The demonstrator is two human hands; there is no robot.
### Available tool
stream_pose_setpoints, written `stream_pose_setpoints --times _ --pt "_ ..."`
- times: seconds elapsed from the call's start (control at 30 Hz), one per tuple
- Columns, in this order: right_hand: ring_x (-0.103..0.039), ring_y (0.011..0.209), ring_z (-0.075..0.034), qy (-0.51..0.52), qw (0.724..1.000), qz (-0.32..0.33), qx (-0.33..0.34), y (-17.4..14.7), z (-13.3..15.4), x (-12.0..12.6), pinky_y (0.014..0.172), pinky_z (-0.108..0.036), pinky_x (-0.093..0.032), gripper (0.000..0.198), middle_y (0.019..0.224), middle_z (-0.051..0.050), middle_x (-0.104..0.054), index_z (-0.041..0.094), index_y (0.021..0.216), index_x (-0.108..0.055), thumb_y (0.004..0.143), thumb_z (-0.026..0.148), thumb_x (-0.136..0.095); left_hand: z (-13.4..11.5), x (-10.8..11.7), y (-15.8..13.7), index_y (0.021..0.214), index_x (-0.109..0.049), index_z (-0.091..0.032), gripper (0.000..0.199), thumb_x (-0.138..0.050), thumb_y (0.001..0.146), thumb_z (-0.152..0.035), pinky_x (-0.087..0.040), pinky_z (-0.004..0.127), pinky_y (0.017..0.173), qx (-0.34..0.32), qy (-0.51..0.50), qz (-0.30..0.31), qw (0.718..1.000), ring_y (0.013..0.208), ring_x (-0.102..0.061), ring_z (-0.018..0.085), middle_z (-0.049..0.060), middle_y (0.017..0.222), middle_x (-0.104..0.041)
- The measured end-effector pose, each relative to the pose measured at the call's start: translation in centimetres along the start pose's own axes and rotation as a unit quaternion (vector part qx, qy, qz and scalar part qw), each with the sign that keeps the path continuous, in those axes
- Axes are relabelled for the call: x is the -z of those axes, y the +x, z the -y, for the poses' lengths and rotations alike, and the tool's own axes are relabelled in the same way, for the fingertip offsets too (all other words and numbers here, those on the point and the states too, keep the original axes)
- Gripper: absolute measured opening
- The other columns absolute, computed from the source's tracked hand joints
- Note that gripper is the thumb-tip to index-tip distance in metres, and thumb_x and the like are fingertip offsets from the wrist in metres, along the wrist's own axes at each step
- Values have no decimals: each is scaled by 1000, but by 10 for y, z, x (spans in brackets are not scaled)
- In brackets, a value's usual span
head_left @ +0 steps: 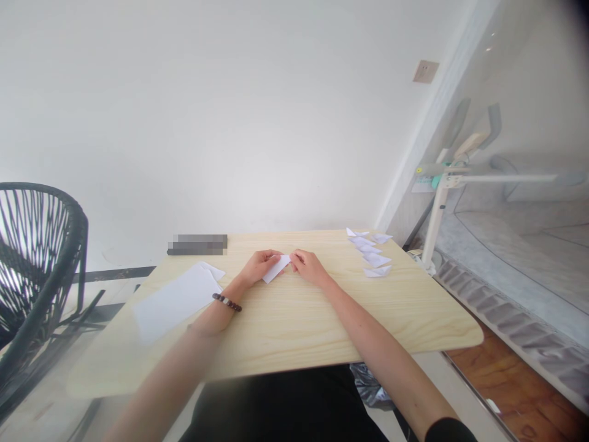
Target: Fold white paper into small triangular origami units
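Note:
A small folded piece of white paper is held between both hands above the middle of the table. My left hand grips its left side, thumb on top and fingers behind. At its upper right corner, my right hand pinches the edge with thumb and forefinger. Several folded white paper boats stand in a cluster on the right of the table. Left of my left forearm lie white paper sheets, one with a raised corner.
The pale wooden table stands against a white wall. A blurred-out dark object lies at its back left. A dark woven chair is on the left; white exercise equipment and a grey sofa are on the right.

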State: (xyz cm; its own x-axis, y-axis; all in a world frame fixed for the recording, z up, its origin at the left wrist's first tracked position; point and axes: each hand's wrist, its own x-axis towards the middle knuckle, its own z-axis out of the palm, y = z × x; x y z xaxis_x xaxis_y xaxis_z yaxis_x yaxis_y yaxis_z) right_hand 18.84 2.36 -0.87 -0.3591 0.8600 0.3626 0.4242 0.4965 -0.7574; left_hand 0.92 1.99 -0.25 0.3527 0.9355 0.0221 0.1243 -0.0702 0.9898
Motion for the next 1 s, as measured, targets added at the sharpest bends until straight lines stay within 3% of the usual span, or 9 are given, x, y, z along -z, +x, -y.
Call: stream_pose_setpoints --times 0.17,0.4,0.77,1.0 --pt "-44 46 -7 52 998 17 -18 -1 0 -1 49 -18 -34 30 52 4 -49 17 63 -46 82 38 -35 2 0 1 99 -56 -13 41 -54 72 -44 -43 23 48 -6 4 -5 1000 66 -62 19 7 80 -64" --pt "-42 46 -6 -9 1000 20 20 -1 2 1 51 -18 -33 29 49 4 -48 17 54 -44 79 31 -39 1 0 0 98 -56 -12 42 -52 73 -46 -37 21 44 -26 50 27 998 57 -57 15 6 68 -64" --pt "-41 47 -7 13 999 43 22 -4 5 2 51 -19 -33 30 50 5 -44 17 57 -43 80 36 -38 -4 -2 -1 83 -60 -13 37 -51 72 -47 -36 20 45 -36 112 -21 993 56 -53 13 3 69 -62" --pt "-40 48 -7 -9 997 53 47 -4 8 3 50 -19 -31 32 50 4 -43 17 56 -41 81 36 -37 -8 -2 -3 78 -61 -12 37 -53 69 -47 -32 19 41 -30 120 -4 992 48 -48 10 1 62 -59"
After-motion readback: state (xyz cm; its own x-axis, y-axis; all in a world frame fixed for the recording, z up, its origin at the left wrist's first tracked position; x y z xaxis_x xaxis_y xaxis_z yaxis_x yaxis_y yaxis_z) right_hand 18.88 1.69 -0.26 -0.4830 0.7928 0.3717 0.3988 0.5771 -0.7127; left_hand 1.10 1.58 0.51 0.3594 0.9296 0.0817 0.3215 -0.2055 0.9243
